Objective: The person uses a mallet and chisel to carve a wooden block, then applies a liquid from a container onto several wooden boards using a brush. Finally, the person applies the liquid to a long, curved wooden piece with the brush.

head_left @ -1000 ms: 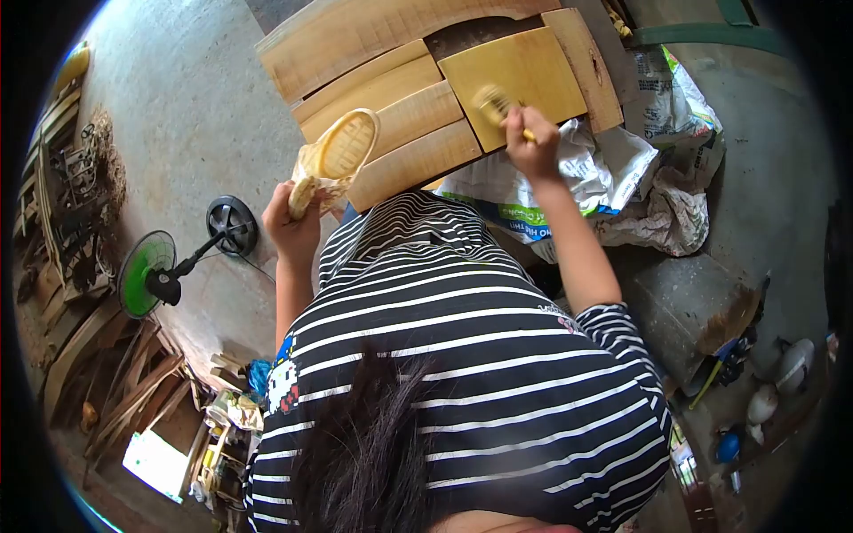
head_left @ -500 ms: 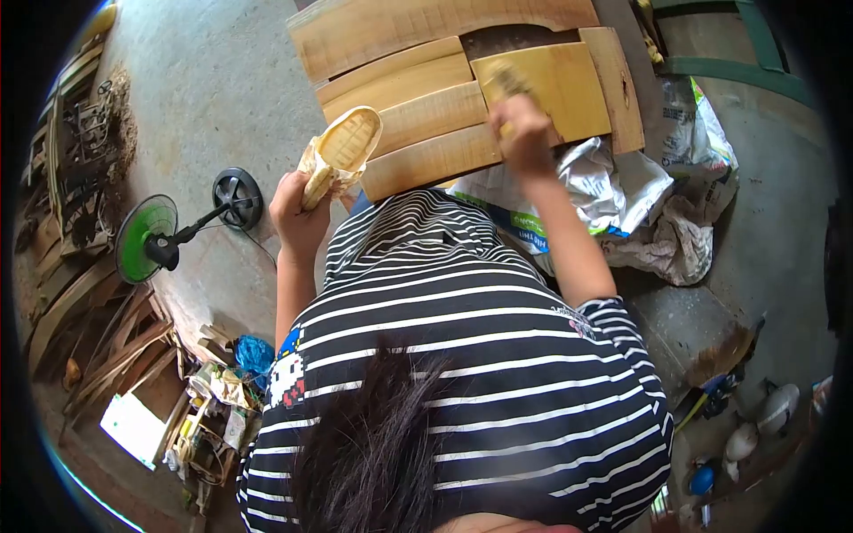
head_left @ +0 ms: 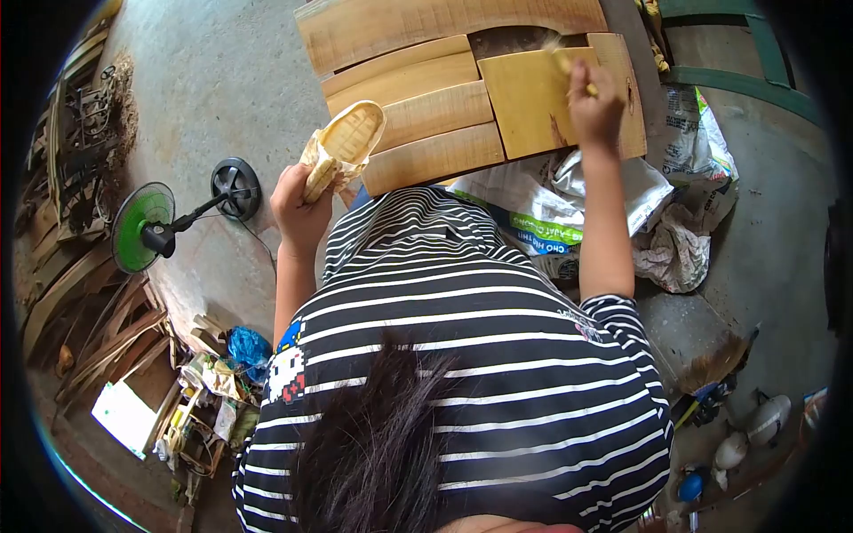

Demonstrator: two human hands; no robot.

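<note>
My left hand [head_left: 300, 206] is wrapped round the crinkled lower part of a pale yellow, open-topped container [head_left: 353, 133], which looks like a cut-off plastic bottle with a coated inside. In my right hand [head_left: 597, 114] is a brush [head_left: 563, 60], its bristles blurred near the top right edge of a yellowish wooden board [head_left: 524, 102]. That board looks wet and darker than its neighbours. Beside it lie paler planks [head_left: 435, 115], a long curved plank [head_left: 444, 28] and a narrow piece with a knot [head_left: 625, 84].
Printed plastic sacks [head_left: 653, 191] lie crumpled by the boards. On the left stands a green fan [head_left: 147, 229] with a round black base [head_left: 235, 189], near piled wood scraps [head_left: 98, 311]. A green metal frame [head_left: 742, 84] is at upper right, a broom [head_left: 718, 364] at lower right.
My right hand has swept the brush rightward across the yellowish board, uncovering a dark mark near its lower edge. My left hand still holds the container in nearly the same place.
</note>
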